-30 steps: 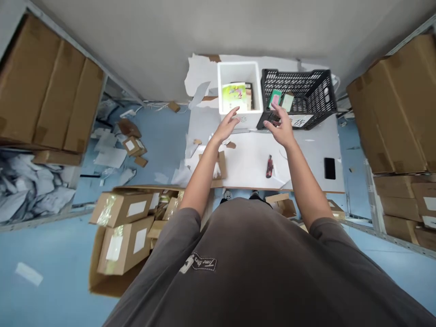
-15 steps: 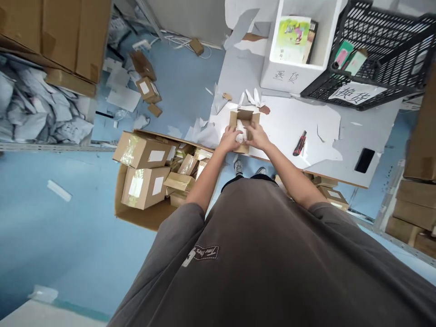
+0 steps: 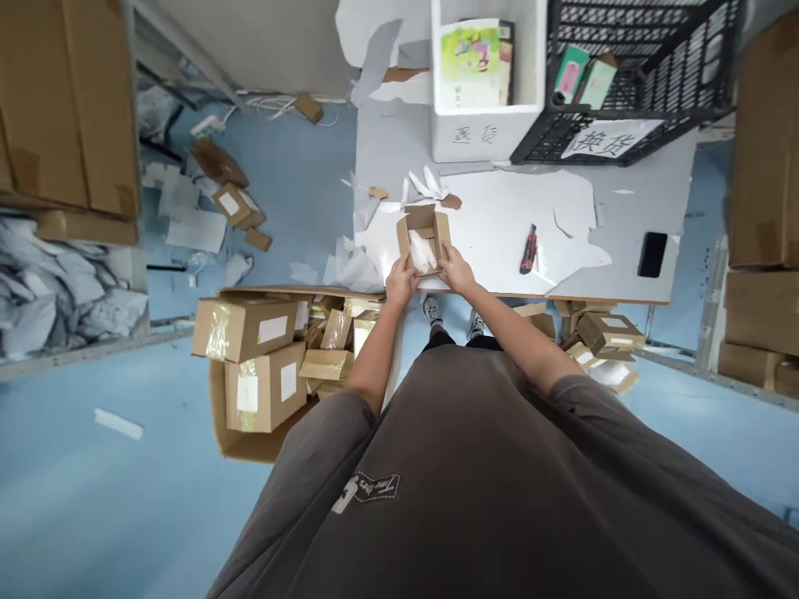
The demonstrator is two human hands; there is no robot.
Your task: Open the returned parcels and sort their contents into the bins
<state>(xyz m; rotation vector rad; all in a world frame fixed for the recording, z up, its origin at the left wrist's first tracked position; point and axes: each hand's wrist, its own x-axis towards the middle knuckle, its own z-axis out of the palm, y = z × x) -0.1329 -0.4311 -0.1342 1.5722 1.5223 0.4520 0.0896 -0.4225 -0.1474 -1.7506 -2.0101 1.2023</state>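
A small cardboard box [image 3: 442,226] stands with its flaps up at the front edge of the white-topped table. Crumpled white paper [image 3: 422,251] lies inside it. My left hand [image 3: 401,280] grips the box at its near left corner, and my right hand [image 3: 456,270] grips the near right corner. Just behind the box are white paper scraps [image 3: 425,183] and a brown scrap [image 3: 450,201]. A red and black utility knife [image 3: 528,249] lies to the right of my right hand.
A white bin [image 3: 487,137] and a black crate [image 3: 633,154] stand at the table's back. A black phone [image 3: 652,254] lies at the right. Below the table's left end, a large carton [image 3: 220,420] holds several boxes. Shelving [image 3: 141,333] with grey packaging stands left.
The view has shifted. My hands have moved from the white paper inside the box to the near corners of its walls, and the paper now lies uncovered.
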